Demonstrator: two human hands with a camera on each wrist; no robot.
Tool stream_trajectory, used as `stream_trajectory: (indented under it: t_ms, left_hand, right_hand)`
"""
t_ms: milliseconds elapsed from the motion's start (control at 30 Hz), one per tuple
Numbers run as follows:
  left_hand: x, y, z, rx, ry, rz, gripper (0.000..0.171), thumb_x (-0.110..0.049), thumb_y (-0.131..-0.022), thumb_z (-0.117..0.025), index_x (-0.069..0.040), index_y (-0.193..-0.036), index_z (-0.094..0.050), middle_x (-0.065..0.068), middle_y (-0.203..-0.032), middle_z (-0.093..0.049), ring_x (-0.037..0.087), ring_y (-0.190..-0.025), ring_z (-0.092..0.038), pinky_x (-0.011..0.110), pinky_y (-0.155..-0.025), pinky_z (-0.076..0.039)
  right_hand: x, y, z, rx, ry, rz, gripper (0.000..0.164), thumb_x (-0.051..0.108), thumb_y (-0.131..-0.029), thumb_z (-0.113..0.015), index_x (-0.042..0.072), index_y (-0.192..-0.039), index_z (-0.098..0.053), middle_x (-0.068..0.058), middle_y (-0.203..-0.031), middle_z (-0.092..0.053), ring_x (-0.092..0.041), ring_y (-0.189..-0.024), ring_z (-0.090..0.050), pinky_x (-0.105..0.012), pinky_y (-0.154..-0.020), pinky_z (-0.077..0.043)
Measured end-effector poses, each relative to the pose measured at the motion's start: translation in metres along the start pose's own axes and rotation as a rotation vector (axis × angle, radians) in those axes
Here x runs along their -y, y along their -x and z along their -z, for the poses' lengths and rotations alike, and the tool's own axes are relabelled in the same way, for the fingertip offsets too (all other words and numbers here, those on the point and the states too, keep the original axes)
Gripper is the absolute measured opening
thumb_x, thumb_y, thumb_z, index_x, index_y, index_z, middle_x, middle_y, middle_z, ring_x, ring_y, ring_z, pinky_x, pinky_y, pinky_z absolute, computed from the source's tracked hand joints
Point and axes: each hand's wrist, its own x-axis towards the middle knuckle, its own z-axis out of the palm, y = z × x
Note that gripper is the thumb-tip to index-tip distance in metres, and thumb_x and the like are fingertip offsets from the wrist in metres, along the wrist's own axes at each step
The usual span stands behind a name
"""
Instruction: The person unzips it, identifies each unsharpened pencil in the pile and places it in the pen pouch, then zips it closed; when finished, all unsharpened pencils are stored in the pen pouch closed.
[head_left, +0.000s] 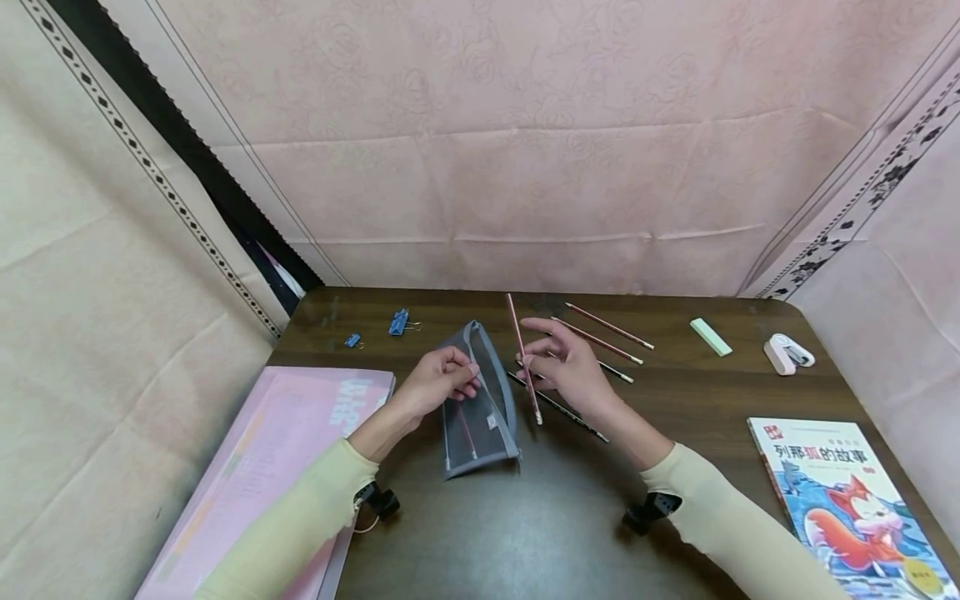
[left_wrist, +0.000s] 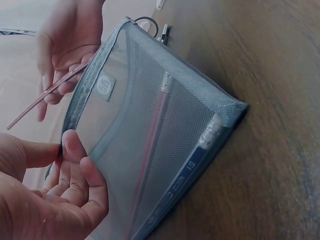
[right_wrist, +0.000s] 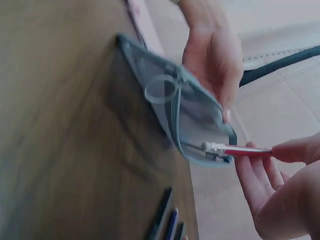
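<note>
My left hand (head_left: 444, 379) pinches the rim of a grey mesh zip pencil case (head_left: 480, 437), whose mouth gapes toward the right. Inside, through the mesh in the left wrist view, show a red pencil (left_wrist: 149, 150) and a dark blue pencil (left_wrist: 182, 172) with white ends. Just right of the case, my right hand (head_left: 570, 367) holds another red pencil (head_left: 516, 325) between thumb and fingers. In the right wrist view its eraser end (right_wrist: 212, 147) points at the case's mouth. Beside and beyond that hand lie red pencils (head_left: 609, 325) and dark pencils (head_left: 577, 420).
Blue binder clips (head_left: 399, 322) lie at the back left, above a large pink book (head_left: 262, 475). On the right are a pale green stick-like block (head_left: 711, 337), a white stapler-like object (head_left: 787, 354) and a picture book (head_left: 855, 508). Cloth curtains (head_left: 525, 192) enclose the table.
</note>
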Motion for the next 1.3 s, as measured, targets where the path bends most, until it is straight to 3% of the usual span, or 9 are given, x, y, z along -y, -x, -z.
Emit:
stream_trajectory:
  t_ms: [300, 667, 967, 1300]
  left_hand:
    - [-0.003, 0.001, 0.0, -0.013, -0.001, -0.002, 0.023, -0.029, -0.095, -0.06, -0.007, -0.103, -0.057, 0.013, -0.094, -0.071, 0.019, -0.08, -0.069, 0.042, -0.081, -0.056]
    - [-0.003, 0.002, 0.002, -0.011, 0.004, -0.003, 0.02, -0.025, -0.095, -0.06, -0.007, -0.104, -0.056, 0.009, -0.089, -0.071, 0.017, -0.079, -0.069, 0.044, -0.082, -0.056]
    - [-0.004, 0.002, -0.003, 0.007, 0.018, -0.023, 0.018, -0.022, -0.095, -0.06, -0.007, -0.104, -0.055, 0.009, -0.088, -0.071, 0.017, -0.079, -0.07, 0.044, -0.083, -0.057]
    - [-0.004, 0.001, -0.004, 0.034, 0.046, -0.027, 0.02, -0.022, -0.096, -0.059, -0.006, -0.107, -0.054, 0.013, -0.094, -0.073, 0.02, -0.085, -0.072, 0.038, -0.083, -0.058]
  right_hand:
    - [-0.012, 0.002, -0.022, 0.007, -0.078, -0.063, 0.032, 0.014, -0.095, -0.06, 0.02, -0.126, -0.059, -0.026, -0.121, -0.057, -0.044, -0.104, -0.065, -0.046, -0.084, -0.057]
    - [-0.027, 0.001, -0.03, -0.033, -0.086, -0.12, 0.038, 0.011, -0.09, -0.066, 0.009, -0.127, -0.055, -0.022, -0.116, -0.059, -0.033, -0.094, -0.071, -0.047, -0.074, -0.059]
    - [-0.038, -0.005, -0.032, -0.048, -0.004, -0.155, 0.032, 0.009, -0.09, -0.066, 0.008, -0.121, -0.057, -0.017, -0.109, -0.063, -0.028, -0.087, -0.072, -0.045, -0.068, -0.06]
    - [-0.034, -0.006, -0.041, -0.078, 0.021, -0.114, 0.032, 0.011, -0.089, -0.067, 0.008, -0.12, -0.056, -0.015, -0.108, -0.06, -0.025, -0.084, -0.071, -0.043, -0.067, -0.06]
